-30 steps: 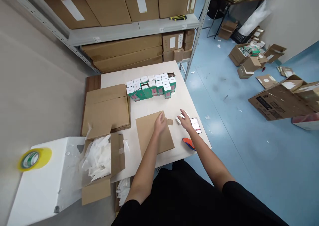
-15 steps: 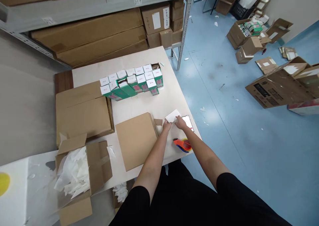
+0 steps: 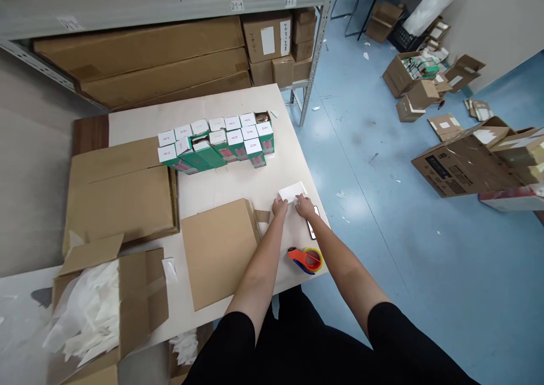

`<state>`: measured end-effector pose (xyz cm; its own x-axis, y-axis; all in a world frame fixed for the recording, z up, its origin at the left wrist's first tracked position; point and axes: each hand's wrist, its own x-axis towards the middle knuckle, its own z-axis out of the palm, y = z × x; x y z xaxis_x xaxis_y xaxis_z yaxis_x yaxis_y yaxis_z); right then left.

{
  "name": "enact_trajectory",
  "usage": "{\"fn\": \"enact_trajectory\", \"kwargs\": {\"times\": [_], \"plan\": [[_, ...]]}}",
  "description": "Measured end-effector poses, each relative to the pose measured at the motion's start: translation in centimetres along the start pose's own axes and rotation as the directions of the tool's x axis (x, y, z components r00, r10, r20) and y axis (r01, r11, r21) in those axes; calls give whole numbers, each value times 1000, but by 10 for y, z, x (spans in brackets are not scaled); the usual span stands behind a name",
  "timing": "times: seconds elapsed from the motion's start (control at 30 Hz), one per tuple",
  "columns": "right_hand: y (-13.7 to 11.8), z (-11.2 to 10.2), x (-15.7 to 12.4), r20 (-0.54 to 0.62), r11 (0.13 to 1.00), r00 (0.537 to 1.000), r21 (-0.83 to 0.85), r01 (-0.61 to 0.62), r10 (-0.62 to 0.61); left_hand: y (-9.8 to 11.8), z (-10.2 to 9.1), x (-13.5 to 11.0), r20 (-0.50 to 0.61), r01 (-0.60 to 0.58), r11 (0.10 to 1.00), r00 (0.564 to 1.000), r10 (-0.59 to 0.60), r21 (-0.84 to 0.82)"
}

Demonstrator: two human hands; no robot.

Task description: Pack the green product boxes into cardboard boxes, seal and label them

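Note:
Both hands meet at a small white paper (image 3: 292, 192) lying near the table's right edge. My left hand (image 3: 279, 206) pinches its near left corner and my right hand (image 3: 305, 205) pinches its near right side. A phone (image 3: 313, 226) lies just under my right wrist. A flat brown cardboard sheet (image 3: 216, 250) lies to the left of my left forearm, with a small cardboard tab (image 3: 263, 215) beside it. An orange tape dispenser (image 3: 305, 259) sits near the table's front edge between my arms.
Several green and white small boxes (image 3: 216, 141) stand in rows at the table's middle back. Flattened cartons (image 3: 121, 189) lie at left, and an open box with white wrapping (image 3: 93, 311) at front left. Shelving with big cartons (image 3: 144, 62) stands behind. Open boxes litter the blue floor (image 3: 463, 158) at right.
My left hand left the cardboard sheet and moved right to the white paper. My right hand picked up the paper's edge. The view shifted down and left.

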<state>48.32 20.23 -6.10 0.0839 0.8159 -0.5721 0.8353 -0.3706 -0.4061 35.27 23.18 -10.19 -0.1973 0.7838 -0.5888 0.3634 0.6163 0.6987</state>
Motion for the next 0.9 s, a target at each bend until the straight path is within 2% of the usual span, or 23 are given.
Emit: {"fn": "enact_trajectory", "kwargs": {"times": [0.1, 0.23, 0.33, 0.5, 0.57, 0.63, 0.7, 0.8, 0.9], "plan": [[-2, 2, 2, 3, 1000, 1000, 7, 27, -27, 9, -4, 7, -26, 10, 998, 1000, -9, 55], [-1, 8, 0, -7, 998, 999, 48, 51, -51, 21, -17, 8, -81, -31, 994, 996, 40, 106], [2, 4, -1, -34, 992, 999, 116, 43, -40, 30, -27, 4, -106, -65, 992, 991, 77, 113], [5, -20, -3, -242, 961, 970, 274, 38, 30, 43, -49, -12, -108, -132, 987, 984, 141, 91], [4, -32, -3, -314, 933, 949, 349, 84, 31, 46, -64, -21, -88, -194, 980, 976, 197, 33], [1, -45, -3, -339, 904, 941, 398, 155, -12, 49, -83, -30, -44, -277, 960, 960, 275, -48], [-4, -59, -3, -301, 873, 951, 442, 207, -72, 51, -103, -37, 10, -350, 930, 935, 354, -114], [-18, -78, -3, -149, 825, 973, 517, 228, -176, 56, -132, -44, 46, -386, 904, 916, 400, -183], [-34, -94, -5, -37, 780, 949, 560, 278, -313, 60, -158, -48, 44, -370, 902, 920, 389, -223]]}}
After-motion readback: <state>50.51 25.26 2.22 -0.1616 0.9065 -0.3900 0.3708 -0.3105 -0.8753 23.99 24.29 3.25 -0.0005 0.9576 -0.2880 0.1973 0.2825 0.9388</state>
